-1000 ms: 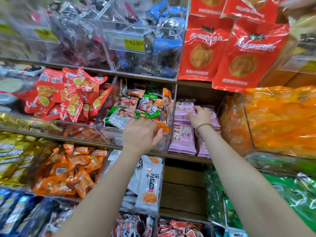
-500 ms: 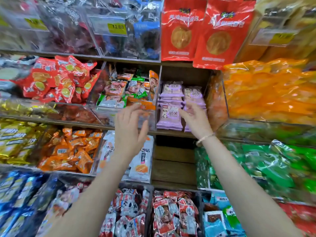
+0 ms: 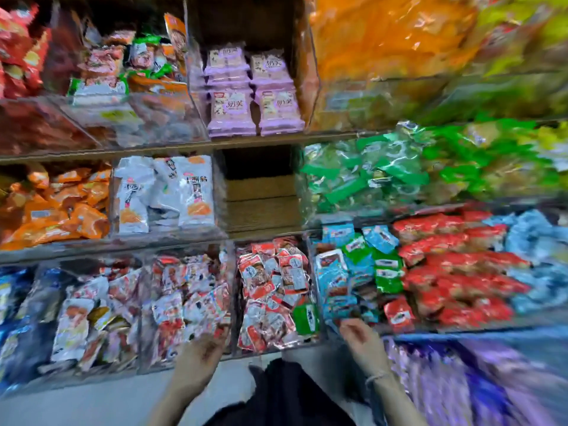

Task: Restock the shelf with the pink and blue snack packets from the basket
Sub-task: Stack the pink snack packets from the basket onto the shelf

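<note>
Two hands hang low before a stocked shelf [image 3: 184, 146]; every position is given from the pink snack packets [image 3: 253, 96].

Left hand [image 3: 199, 355]: far below the packets and a little to their left, in front of a bin of red-and-white sachets [image 3: 190, 296]. Its fingers [image 3: 219, 332] are nearly straight and slightly spread, pointing up toward the shelf and holding nothing. Motion blur hides whether the tips touch the bin front.

Pink snack packets: two columns side by side in a clear-walled bay. Each column is a flat stack at the back with one packet propped in front. The front pair lean back with printed faces toward the viewer, long axis running bottom to top, top edge uppermost.

Wooden bay [image 3: 261, 195]: directly below the packets, showing bare boards.

Dark clothing [image 3: 285, 392]: far below the packets, between the two forearms.

Right hand [image 3: 359, 342]: far below and to the right of the packets, before a bin of blue and green sachets [image 3: 347, 272]. Its fingers curl loosely toward the palm, leaving a narrow gap, with nothing seen in them. A thin band [image 3: 376, 378] circles the wrist.
</note>
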`<action>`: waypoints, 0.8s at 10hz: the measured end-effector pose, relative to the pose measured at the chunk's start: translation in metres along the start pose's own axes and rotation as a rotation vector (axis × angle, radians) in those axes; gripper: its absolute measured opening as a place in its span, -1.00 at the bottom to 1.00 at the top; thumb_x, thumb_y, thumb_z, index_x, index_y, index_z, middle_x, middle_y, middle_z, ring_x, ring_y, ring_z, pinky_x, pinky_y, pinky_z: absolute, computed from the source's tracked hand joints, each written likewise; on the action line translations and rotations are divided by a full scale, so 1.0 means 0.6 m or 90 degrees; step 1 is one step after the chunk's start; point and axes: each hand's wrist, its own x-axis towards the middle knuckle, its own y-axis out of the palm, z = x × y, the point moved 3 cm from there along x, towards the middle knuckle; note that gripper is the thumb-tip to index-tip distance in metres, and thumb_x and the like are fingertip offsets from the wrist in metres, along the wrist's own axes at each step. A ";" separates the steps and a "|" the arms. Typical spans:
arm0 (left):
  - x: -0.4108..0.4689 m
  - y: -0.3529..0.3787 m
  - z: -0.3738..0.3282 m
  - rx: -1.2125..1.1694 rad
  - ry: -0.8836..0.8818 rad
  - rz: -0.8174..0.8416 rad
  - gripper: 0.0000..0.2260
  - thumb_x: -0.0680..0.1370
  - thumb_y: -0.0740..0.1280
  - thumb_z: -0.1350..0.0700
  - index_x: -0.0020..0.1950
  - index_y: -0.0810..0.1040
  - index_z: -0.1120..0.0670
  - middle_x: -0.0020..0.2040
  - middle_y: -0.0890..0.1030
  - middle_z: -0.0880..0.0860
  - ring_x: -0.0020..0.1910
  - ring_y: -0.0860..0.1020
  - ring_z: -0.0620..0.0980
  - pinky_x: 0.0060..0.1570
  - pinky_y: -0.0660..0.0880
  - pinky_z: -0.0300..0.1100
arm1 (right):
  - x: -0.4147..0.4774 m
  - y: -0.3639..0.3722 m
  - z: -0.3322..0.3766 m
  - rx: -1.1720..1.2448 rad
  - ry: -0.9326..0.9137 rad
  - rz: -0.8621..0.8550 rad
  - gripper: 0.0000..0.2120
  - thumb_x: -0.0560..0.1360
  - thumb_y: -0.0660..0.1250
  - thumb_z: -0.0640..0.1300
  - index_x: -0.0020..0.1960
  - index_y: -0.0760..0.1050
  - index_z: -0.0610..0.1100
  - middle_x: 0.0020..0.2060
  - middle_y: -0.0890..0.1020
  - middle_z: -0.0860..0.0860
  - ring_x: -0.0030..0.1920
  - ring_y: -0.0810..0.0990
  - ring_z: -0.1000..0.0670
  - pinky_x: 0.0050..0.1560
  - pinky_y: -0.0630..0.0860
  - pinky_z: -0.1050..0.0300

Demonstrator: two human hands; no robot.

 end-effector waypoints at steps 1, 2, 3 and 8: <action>-0.021 0.025 0.027 0.048 -0.042 0.062 -0.91 0.57 0.30 0.03 -0.13 0.46 -0.10 0.02 0.63 0.16 0.06 0.58 0.12 -0.01 0.46 -0.13 | -0.057 0.002 -0.102 -0.013 0.114 -0.011 -0.77 0.50 0.26 -0.38 -0.24 0.48 -0.11 -0.28 0.50 -0.06 -0.21 0.42 0.03 -0.25 0.32 0.38; -0.052 0.070 0.035 0.095 -0.048 0.127 -0.75 0.59 0.25 0.09 -0.29 0.36 -0.02 -0.27 0.53 0.08 -0.04 0.58 0.16 -0.19 0.35 -0.16 | -0.107 -0.008 -0.185 -0.024 0.224 -0.031 -0.72 0.53 0.22 -0.36 -0.35 0.46 -0.24 -0.40 0.42 -0.09 -0.34 0.36 0.03 -0.32 0.27 0.19; -0.093 0.111 0.012 0.142 -0.041 0.211 -0.75 0.60 0.18 0.11 -0.29 0.33 0.02 -0.25 0.45 -0.01 -0.21 0.49 0.01 -0.27 0.27 -0.20 | -0.152 -0.029 -0.233 -0.019 0.293 -0.038 -0.74 0.55 0.20 -0.28 -0.30 0.48 -0.21 -0.36 0.50 -0.17 -0.27 0.44 -0.02 -0.20 0.35 0.15; -0.181 0.346 -0.209 0.110 0.036 0.311 -0.61 0.60 0.21 0.08 0.43 0.35 0.09 0.42 0.41 0.05 0.35 0.41 0.03 0.28 0.30 -0.25 | -0.204 -0.323 -0.372 -0.086 0.384 -0.226 -0.76 0.54 0.24 -0.21 0.09 0.52 -0.37 0.05 0.58 -0.31 0.08 0.54 -0.26 0.07 0.40 0.03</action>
